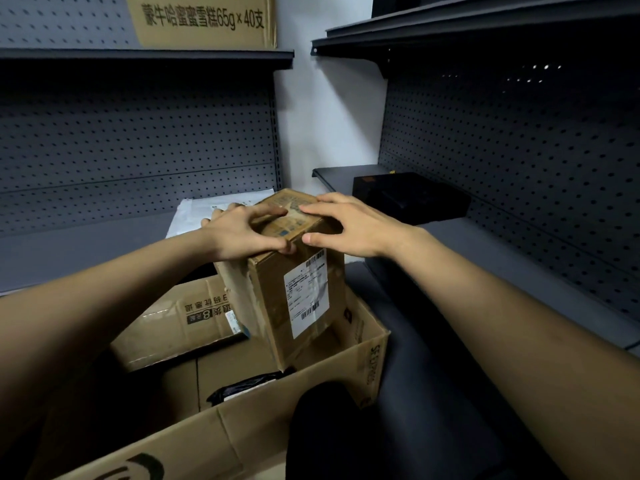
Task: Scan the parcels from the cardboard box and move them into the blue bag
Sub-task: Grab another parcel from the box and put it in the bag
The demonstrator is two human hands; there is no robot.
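Observation:
A brown cardboard parcel [277,299] with a white barcode label on its side stands tilted above the open cardboard box [263,407]. My left hand [242,233] grips the parcel's top left edge, thumb over the near corner. My right hand [349,226] lies on the parcel's top right with fingers spread and the thumb on the near edge. Inside the box lie a flat printed carton [180,323] and a black plastic-wrapped parcel [246,386]. No blue bag and no scanner are in view.
Grey pegboard shelving surrounds the spot. A white mailer [194,213] lies on the left shelf behind the parcel. A black box [412,197] sits on the right shelf. A printed carton [204,20] stands on the upper left shelf. My dark-clothed knee [322,434] is by the box's near wall.

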